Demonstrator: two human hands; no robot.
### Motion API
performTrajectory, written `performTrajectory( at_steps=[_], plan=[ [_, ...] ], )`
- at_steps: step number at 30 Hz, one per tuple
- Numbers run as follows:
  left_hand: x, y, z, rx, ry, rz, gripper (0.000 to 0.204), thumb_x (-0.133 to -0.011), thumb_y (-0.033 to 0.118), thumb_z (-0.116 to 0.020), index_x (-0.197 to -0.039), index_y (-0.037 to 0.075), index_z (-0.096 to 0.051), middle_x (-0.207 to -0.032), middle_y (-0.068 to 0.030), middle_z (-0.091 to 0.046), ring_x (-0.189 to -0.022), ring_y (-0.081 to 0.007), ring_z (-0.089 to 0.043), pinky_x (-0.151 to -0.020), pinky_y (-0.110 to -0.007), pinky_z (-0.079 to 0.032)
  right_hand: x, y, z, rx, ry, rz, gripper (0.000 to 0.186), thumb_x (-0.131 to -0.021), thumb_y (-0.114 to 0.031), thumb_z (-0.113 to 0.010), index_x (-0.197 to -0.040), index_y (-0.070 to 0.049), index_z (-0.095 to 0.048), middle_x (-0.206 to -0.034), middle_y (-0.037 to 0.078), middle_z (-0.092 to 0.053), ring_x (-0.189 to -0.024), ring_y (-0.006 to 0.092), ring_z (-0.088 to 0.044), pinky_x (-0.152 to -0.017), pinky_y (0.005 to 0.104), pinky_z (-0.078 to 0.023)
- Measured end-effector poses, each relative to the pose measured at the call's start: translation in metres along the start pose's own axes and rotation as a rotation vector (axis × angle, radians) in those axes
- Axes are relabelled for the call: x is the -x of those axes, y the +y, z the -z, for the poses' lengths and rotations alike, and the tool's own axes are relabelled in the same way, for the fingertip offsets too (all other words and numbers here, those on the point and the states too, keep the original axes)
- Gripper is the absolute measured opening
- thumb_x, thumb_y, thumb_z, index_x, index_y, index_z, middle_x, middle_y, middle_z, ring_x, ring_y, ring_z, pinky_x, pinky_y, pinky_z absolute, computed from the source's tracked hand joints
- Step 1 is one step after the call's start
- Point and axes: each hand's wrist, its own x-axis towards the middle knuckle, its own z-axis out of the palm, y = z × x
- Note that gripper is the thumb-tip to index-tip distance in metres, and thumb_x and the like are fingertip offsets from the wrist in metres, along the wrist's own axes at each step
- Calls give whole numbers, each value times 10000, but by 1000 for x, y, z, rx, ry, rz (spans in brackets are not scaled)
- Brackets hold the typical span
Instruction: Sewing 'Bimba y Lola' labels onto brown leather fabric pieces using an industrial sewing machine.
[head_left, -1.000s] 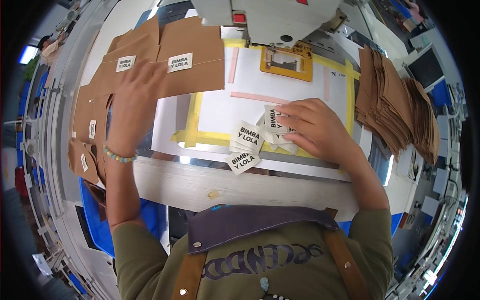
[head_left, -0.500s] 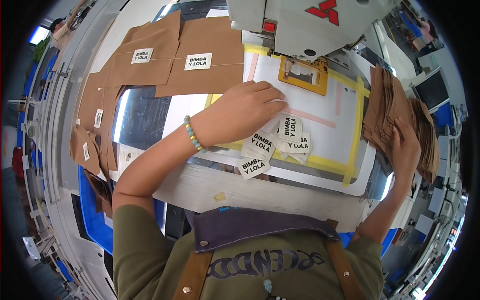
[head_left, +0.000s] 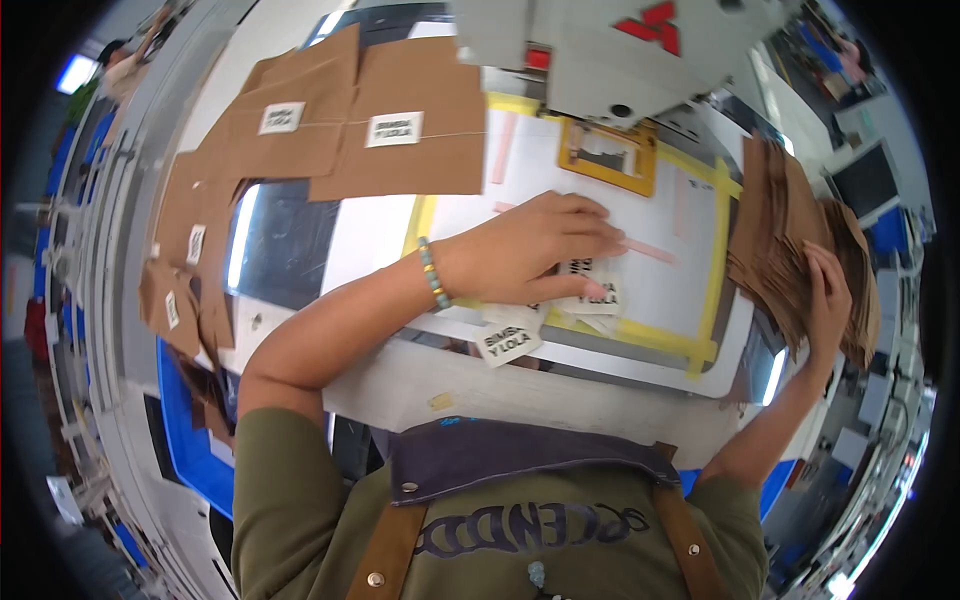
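Note:
My left hand (head_left: 545, 248) is over a loose pile of small white fabric labels (head_left: 604, 293) with dark print, its thumb apart from its fingers and nothing seen in its grasp. The hand covers part of the pile; one label (head_left: 510, 343) lies in plain view at the near side. On the right, the fingers of my right hand (head_left: 826, 300) stretch along a thick stack of brown fabric pieces (head_left: 768, 235). They touch the stack; whether they pinch a piece is hard to see. Beyond my left hand, a yellow frame (head_left: 648, 165) sits under the sewing machine head (head_left: 640, 65).
Brown pieces with stitched labels (head_left: 410, 165) and a thread across them lie at the far left. Yellow tape (head_left: 716, 290) borders the white work sheet. A blue bin (head_left: 190, 450) stands below the table's left edge. Other people are in the far background.
My left hand has moved right and nearer, now covering most of the label pile. My right hand has shifted slightly right and nearer along the brown stack.

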Motion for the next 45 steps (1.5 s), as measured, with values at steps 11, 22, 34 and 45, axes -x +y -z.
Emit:
performTrajectory(
  at_steps=[11,22,34,45],
  plan=[
    [6,19,22,-140,-283,36,1235,-732,884,-773,-1663,118,-502,-1770,-187,-386,-1644,-481,-284,-1312,-602,-277,-5,-24,-43,-2,292,99,207,-955,-169,-828,-1111,-35,-847,-1182,86,-814,-1116,280,-740,-986,379,-569],
    [4,16,-2,-218,-354,-30,1074,-804,660,-839,-1676,155,-467,-1766,-175,-394,-1637,-466,-320,-1320,-608,-289,-8,-22,-51,-122,307,56,169,-966,-149,-818,-1090,-40,-853,-1157,56,-814,-1126,243,-731,-977,357,-562],
    [-5,37,34,-116,-113,-16,665,-1042,580,-648,-1443,51,-696,-1535,-174,-659,-1515,-450,-514,-1245,-583,-411,-23,-29,-51,-212,432,-110,160,-959,-111,-812,-1101,-41,-832,-1073,58,-829,-968,254,-756,-899,381,-572],
    [-16,32,18,-292,118,14,413,-894,-3,-788,-1301,20,-722,-1378,-160,-725,-1251,-392,-688,-1042,-477,-597,-18,-138,-121,229,58,874,182,-871,-132,-791,-1047,-87,-785,-1061,28,-774,-965,223,-705,-812,368,-546]
  ],
)
